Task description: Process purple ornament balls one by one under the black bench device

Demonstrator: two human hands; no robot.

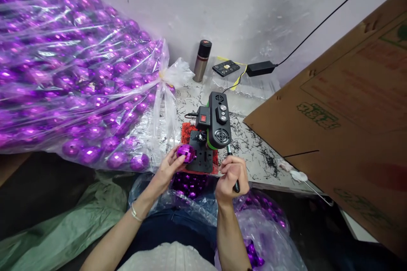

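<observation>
My left hand (169,169) is closed around a shiny purple faceted ball (186,153), held at the left edge of a black slotted metal plate (205,163). Above the plate stands a small black machine (219,120) with two round vents, silver buttons, a red switch and a green band. My right hand (233,176) is wrapped round a black handle (236,186), whose metal rod rises toward the machine. Whether the rod joins the machine, I cannot tell. A red mat (188,129) lies under the plate.
A big tied clear bag of purple balls (104,93) fills the left side. A flask (202,61), a phone-like black slab (226,68) and a power adapter (261,68) sit behind. Right stands a cardboard box (356,114). Short black bits litter the table; another bag (270,237) is below.
</observation>
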